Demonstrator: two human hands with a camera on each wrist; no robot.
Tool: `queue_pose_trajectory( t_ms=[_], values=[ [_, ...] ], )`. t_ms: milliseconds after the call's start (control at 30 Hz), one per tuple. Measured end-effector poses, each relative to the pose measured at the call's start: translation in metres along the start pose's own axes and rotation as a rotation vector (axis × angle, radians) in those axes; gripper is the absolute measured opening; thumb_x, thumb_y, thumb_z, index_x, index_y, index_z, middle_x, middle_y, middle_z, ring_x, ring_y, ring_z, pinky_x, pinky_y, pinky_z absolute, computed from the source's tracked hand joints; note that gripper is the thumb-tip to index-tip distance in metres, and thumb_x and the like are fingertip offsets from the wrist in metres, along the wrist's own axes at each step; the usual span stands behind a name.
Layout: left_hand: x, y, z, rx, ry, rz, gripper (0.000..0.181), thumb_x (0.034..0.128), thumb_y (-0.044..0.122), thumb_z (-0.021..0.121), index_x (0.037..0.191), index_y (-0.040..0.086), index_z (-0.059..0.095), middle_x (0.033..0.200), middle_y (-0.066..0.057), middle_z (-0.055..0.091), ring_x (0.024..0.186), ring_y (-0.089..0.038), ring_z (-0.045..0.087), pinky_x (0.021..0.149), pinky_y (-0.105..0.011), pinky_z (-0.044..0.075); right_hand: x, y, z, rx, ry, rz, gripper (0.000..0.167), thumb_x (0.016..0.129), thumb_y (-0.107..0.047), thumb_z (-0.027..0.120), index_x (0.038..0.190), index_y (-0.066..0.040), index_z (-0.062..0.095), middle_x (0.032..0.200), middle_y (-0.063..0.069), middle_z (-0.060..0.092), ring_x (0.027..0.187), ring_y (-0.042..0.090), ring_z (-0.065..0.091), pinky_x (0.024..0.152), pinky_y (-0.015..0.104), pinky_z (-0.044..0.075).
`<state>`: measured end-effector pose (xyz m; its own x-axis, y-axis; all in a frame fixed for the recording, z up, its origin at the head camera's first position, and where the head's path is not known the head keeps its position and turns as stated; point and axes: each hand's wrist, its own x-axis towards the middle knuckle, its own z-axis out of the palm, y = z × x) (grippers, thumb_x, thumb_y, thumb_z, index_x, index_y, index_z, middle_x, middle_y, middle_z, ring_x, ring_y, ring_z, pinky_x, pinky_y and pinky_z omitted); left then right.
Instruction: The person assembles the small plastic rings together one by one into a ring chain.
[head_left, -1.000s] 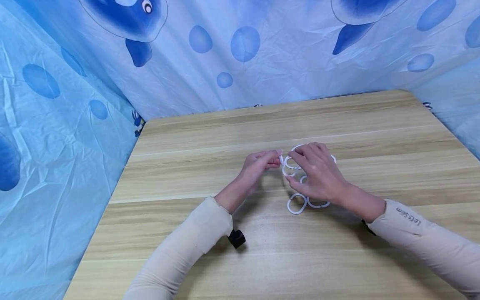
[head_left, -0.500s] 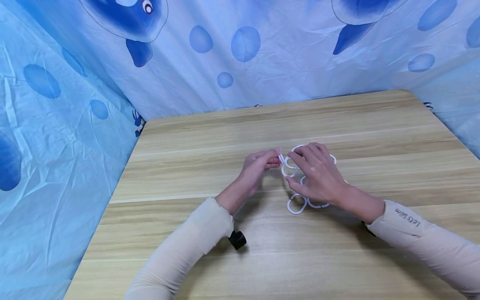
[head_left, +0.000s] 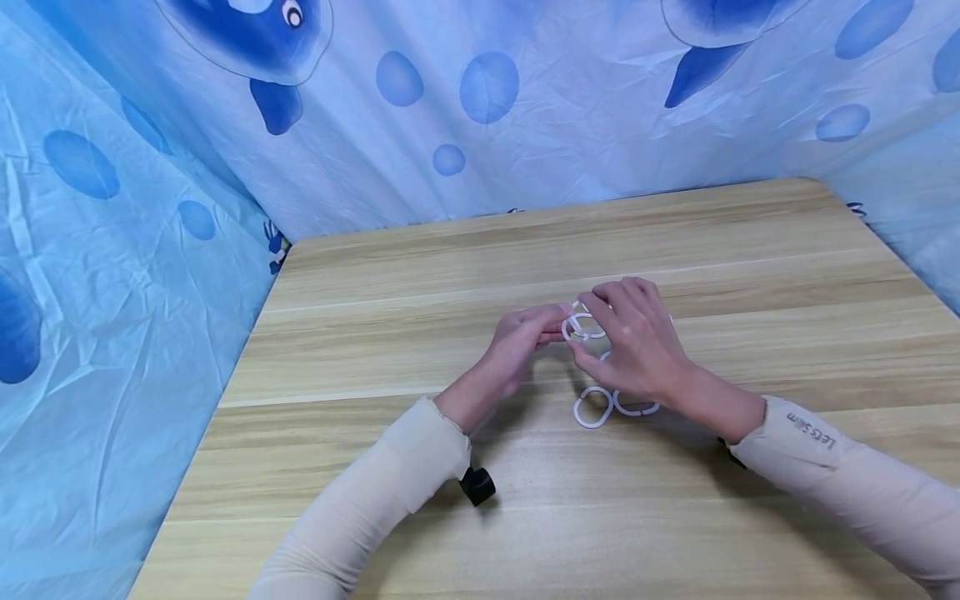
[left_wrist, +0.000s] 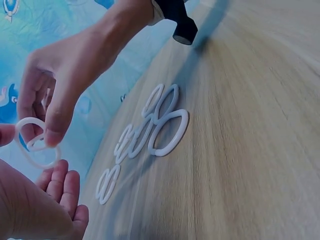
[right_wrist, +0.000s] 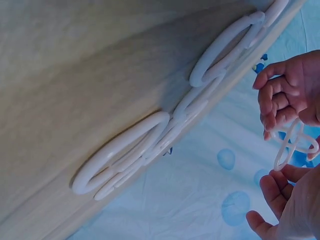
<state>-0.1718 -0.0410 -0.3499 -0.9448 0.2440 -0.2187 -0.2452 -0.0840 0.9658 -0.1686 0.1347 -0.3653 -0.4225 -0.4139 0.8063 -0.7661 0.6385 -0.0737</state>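
My left hand [head_left: 517,337] pinches a white plastic curtain ring, its thumb on top. Facing it, my right hand [head_left: 637,337] holds another white curtain ring [head_left: 566,331] between thumb and fingers. The hands almost meet just above the table. In the right wrist view the two held rings [right_wrist: 285,150] cross each other; whether one is hooked through the other I cannot tell. The left wrist view shows a held ring [left_wrist: 31,120] between the fingertips of both hands. My right hand partly hides the rings below it in the head view.
Several loose white rings lie on the wood-grain table [head_left: 390,325], a near one [head_left: 577,415] beside another [head_left: 637,412], close under my right hand. A black wrist camera [head_left: 477,486] hangs under my left wrist. Blue patterned curtains [head_left: 487,150] surround the table.
My left hand has shifted slightly right, bringing its ring against the one in my right hand. The two held rings now overlap. My right hand has hardly moved.
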Motion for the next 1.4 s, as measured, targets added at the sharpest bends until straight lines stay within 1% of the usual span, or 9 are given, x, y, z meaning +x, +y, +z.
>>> queue_pose_trajectory(
  t_ms=[133, 233, 367, 500, 600, 800, 1033, 1267, 1400],
  values=[
    [-0.001, -0.001, -0.001, 0.036, -0.024, -0.005, 0.041, 0.0871, 0.025, 0.065, 0.115, -0.006, 0.064, 0.092, -0.004, 0.069, 0.088, -0.020, 0.065, 0.101, -0.042, 0.041, -0.001, 0.002, -0.001, -0.013, -0.006, 0.004, 0.044, 0.071, -0.026, 0.068, 0.102, 0.004, 0.064, 0.092, 0.018, 0.060, 0.084, 0.038, 0.055, 0.084, 0.054, 0.040],
    [-0.001, -0.002, -0.002, 0.046, -0.029, -0.019, 0.041, 0.0888, 0.024, 0.063, 0.117, -0.006, 0.063, 0.096, -0.008, 0.068, 0.086, -0.016, 0.062, 0.103, -0.046, 0.039, -0.002, 0.003, -0.002, -0.017, -0.013, 0.006, 0.045, 0.070, -0.026, 0.068, 0.103, 0.004, 0.063, 0.092, 0.018, 0.060, 0.084, 0.038, 0.055, 0.084, 0.054, 0.040],
    [-0.001, -0.003, -0.003, 0.085, -0.010, -0.060, 0.040, 0.0904, 0.029, 0.061, 0.120, 0.002, 0.064, 0.105, -0.007, 0.068, 0.096, -0.018, 0.061, 0.105, -0.047, 0.035, -0.002, 0.004, -0.002, -0.018, -0.013, 0.007, 0.046, 0.069, -0.027, 0.068, 0.103, 0.004, 0.063, 0.092, 0.018, 0.059, 0.084, 0.038, 0.055, 0.085, 0.054, 0.039],
    [0.000, -0.003, -0.005, 0.108, -0.005, -0.082, 0.044, 0.0905, 0.034, 0.061, 0.123, 0.004, 0.062, 0.112, -0.007, 0.067, 0.114, -0.029, 0.056, 0.106, -0.047, 0.032, -0.002, 0.004, -0.002, -0.025, -0.014, 0.002, 0.046, 0.071, -0.029, 0.066, 0.103, 0.005, 0.063, 0.092, 0.019, 0.059, 0.084, 0.039, 0.055, 0.085, 0.056, 0.039],
    [0.001, -0.004, -0.005, 0.109, -0.009, -0.080, 0.043, 0.0908, 0.033, 0.061, 0.122, 0.004, 0.063, 0.113, -0.007, 0.067, 0.118, -0.032, 0.054, 0.106, -0.047, 0.032, -0.002, 0.004, -0.002, -0.026, -0.016, 0.000, 0.046, 0.073, -0.030, 0.066, 0.104, 0.004, 0.063, 0.092, 0.019, 0.059, 0.084, 0.039, 0.055, 0.085, 0.056, 0.038],
    [-0.001, -0.005, -0.007, 0.116, -0.011, -0.080, 0.036, 0.0909, 0.033, 0.064, 0.115, 0.007, 0.068, 0.108, -0.003, 0.070, 0.110, -0.026, 0.059, 0.105, -0.045, 0.033, -0.002, 0.004, -0.002, -0.026, -0.016, 0.001, 0.046, 0.071, -0.028, 0.067, 0.103, 0.004, 0.063, 0.092, 0.019, 0.059, 0.084, 0.039, 0.055, 0.085, 0.055, 0.038],
    [-0.004, -0.007, -0.011, 0.157, -0.001, -0.064, 0.036, 0.0879, 0.034, 0.069, 0.114, 0.009, 0.068, 0.115, 0.001, 0.065, 0.113, -0.019, 0.055, 0.108, -0.045, 0.030, -0.002, 0.004, -0.001, -0.029, -0.023, 0.009, 0.045, 0.072, -0.029, 0.066, 0.103, 0.004, 0.063, 0.092, 0.018, 0.059, 0.084, 0.039, 0.055, 0.084, 0.055, 0.038],
    [-0.003, -0.009, -0.009, 0.185, 0.004, -0.017, 0.027, 0.0866, 0.023, 0.072, 0.107, 0.006, 0.070, 0.109, -0.001, 0.068, 0.107, -0.014, 0.058, 0.100, -0.034, 0.041, -0.003, 0.004, -0.001, -0.041, -0.060, 0.025, 0.045, 0.073, -0.030, 0.067, 0.104, 0.002, 0.063, 0.094, 0.018, 0.059, 0.087, 0.038, 0.054, 0.087, 0.055, 0.037],
    [-0.003, -0.009, -0.007, 0.192, 0.019, 0.003, 0.025, 0.0870, 0.020, 0.072, 0.106, 0.003, 0.071, 0.107, -0.002, 0.069, 0.104, -0.013, 0.060, 0.097, -0.031, 0.044, -0.002, 0.004, -0.001, -0.038, -0.055, 0.026, 0.045, 0.073, -0.031, 0.068, 0.104, 0.002, 0.063, 0.094, 0.018, 0.060, 0.087, 0.038, 0.054, 0.087, 0.055, 0.037]
  ],
)
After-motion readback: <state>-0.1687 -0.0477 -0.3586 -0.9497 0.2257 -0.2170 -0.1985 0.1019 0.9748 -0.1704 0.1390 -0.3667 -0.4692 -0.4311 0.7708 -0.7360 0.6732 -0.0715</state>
